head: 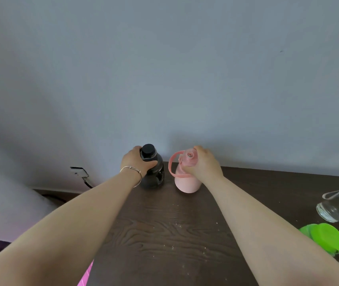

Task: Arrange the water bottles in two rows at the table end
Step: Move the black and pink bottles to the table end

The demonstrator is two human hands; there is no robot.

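At the far end of the dark wood-grain table (164, 230), against the grey wall, a squat black plastic bottle with a round black screw cap (153, 172) is clasped at its shoulder by the left hand (136, 161), fingers wrapped tight, while just to its right a pale pink matte bottle with a looped pink carry strap (187, 180) is gripped at the neck by the right hand (203, 165). The first pair of a row appears to be being set down side by side, close but apart. Next, both grips are to be released, and the clear glassy bottle (338, 207) and the green-lidded bottle (327, 237) at the near right are to be brought over.
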